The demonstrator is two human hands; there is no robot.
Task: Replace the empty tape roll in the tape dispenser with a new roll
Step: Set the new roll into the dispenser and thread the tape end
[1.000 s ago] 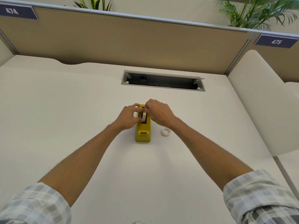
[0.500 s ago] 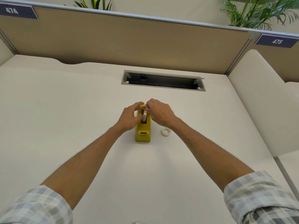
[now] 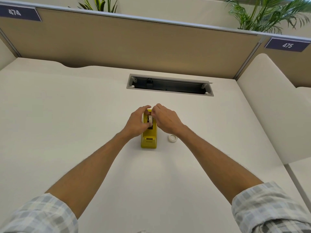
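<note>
Head view: a yellow dispenser [image 3: 149,140] stands on the white desk [image 3: 67,123], its cutter end toward the person. A tape roll [image 3: 150,119] sits on edge in its cradle. The left hand [image 3: 137,122] cups the dispenser's left side, thumb and fingers closed against the roll. The right hand [image 3: 165,121] comes from the right, fingertips pinched at the roll's top. A small white ring, the empty core [image 3: 173,138], lies flat on the desk just right of the dispenser, under the right wrist.
</note>
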